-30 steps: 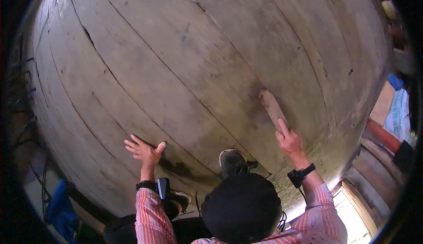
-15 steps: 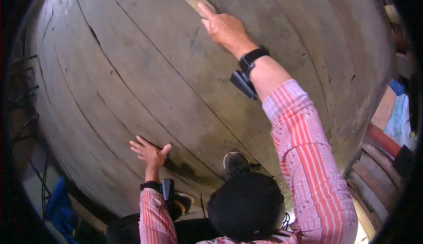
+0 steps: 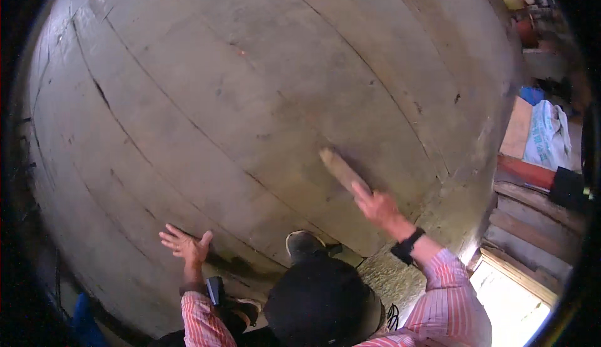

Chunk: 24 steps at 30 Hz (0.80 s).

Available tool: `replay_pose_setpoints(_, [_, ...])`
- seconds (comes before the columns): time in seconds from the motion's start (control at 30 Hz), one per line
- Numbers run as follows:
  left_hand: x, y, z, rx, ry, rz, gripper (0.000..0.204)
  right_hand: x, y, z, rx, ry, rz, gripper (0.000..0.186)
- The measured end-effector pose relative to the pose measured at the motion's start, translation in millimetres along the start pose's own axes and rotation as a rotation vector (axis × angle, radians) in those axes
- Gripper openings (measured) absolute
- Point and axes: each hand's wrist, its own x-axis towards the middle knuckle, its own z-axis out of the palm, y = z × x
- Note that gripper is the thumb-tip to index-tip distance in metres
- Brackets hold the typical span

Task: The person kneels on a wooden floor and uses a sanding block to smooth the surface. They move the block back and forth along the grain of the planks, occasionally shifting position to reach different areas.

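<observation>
My right hand [image 3: 379, 210] grips one end of a long, narrow tan tool [image 3: 341, 168], which looks like a wooden brush, though its underside is hidden. It lies low over the grey wooden planks [image 3: 250, 84], right of the middle of the view, with its free end pointing up and left. Down on the left, my left hand [image 3: 185, 245] rests on the same planks with fingers spread and nothing in it.
My shoe [image 3: 305, 245] and dark-clothed knee [image 3: 319, 303] are at the lower middle. Rough paving [image 3: 400, 272] meets the planks there. To the right are a white-and-blue sack [image 3: 548, 135], a red beam [image 3: 526, 171], wooden slats [image 3: 532, 231] and a bright opening [image 3: 507, 297].
My right hand has drawn the tan tool back toward me and to the right. My left hand stays spread on the planks while the whole view has shifted.
</observation>
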Motion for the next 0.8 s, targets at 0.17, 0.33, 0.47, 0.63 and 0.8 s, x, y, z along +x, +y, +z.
replay_pose_setpoints(0.17, [1.5, -11.2, 8.3, 0.160, 0.094, 0.088, 0.131, -9.2, -24.6, 6.7, 0.035, -0.003, -0.015, 0.050])
replay_pose_setpoints(0.33, [3.6, -13.3, 12.4, 0.258, 0.122, 0.125, 0.134, 146.6, -74.8, -5.5, 0.030, 0.188, -0.135, 0.051])
replay_pose_setpoints(0.47, [3.0, -10.6, 6.1, 0.265, 0.076, 0.107, 0.134, 273.2, -117.8, -29.3, 0.230, 0.270, -0.201, 0.049])
replay_pose_setpoints(0.63, [-0.9, -1.4, -2.7, 0.122, -0.012, 0.041, 0.135, 342.5, -160.3, -54.4, 0.275, 0.222, -0.116, 0.047])
replay_pose_setpoints(0.8, [-1.2, 8.7, -8.2, 0.062, -0.034, -0.009, 0.135, 310.9, -168.7, -45.7, 0.379, 0.177, -0.120, 0.050])
